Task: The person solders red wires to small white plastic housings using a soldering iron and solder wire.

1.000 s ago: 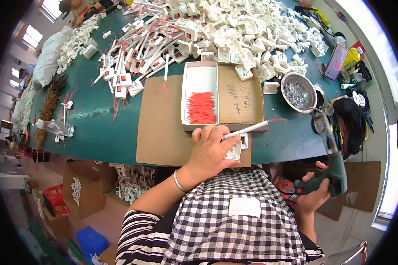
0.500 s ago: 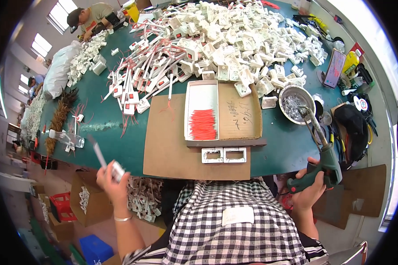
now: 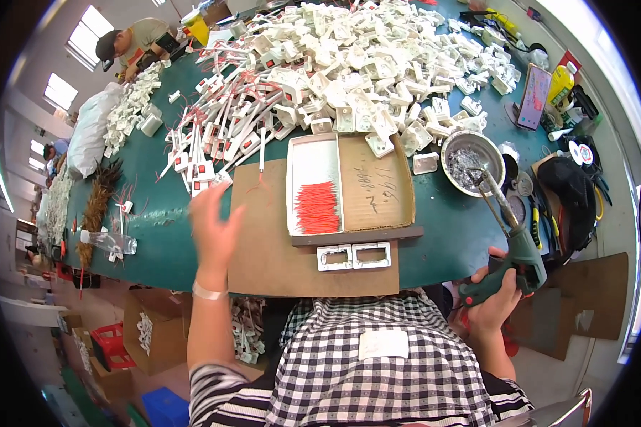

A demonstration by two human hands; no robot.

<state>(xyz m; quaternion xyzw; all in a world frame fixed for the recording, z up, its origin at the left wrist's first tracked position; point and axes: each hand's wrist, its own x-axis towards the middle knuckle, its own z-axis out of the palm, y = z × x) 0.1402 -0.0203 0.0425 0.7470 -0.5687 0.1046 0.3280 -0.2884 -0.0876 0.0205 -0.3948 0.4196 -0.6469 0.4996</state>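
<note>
My left hand (image 3: 216, 226) is raised over the left edge of the cardboard sheet (image 3: 263, 274). Its fingers are spread and nothing shows in them, though they are a little blurred. Just beyond the fingertips lies a pile of white switch pieces with long stems and red wires (image 3: 221, 142). My right hand (image 3: 497, 302) is closed round the grip of a green soldering gun (image 3: 523, 260), whose tip reaches into a metal bowl (image 3: 445, 162) holding silvery scraps. In front of me sit a white two-window frame (image 3: 335, 268) and a shallow box (image 3: 412, 206) with a bundle of short red wires (image 3: 317, 208).
A large heap of white plastic housings (image 3: 363, 64) covers the far table. A phone on a stand (image 3: 533, 97), a yellow bottle (image 3: 563, 84) and a black cap (image 3: 566, 192) stand at the right. At the left lies a clear bottle (image 3: 110, 242); a person (image 3: 135, 46) works beyond.
My left hand has let go of the white stemmed switch piece, which is out of it now, and has moved right and forward toward the pile. My right hand still grips the soldering gun.
</note>
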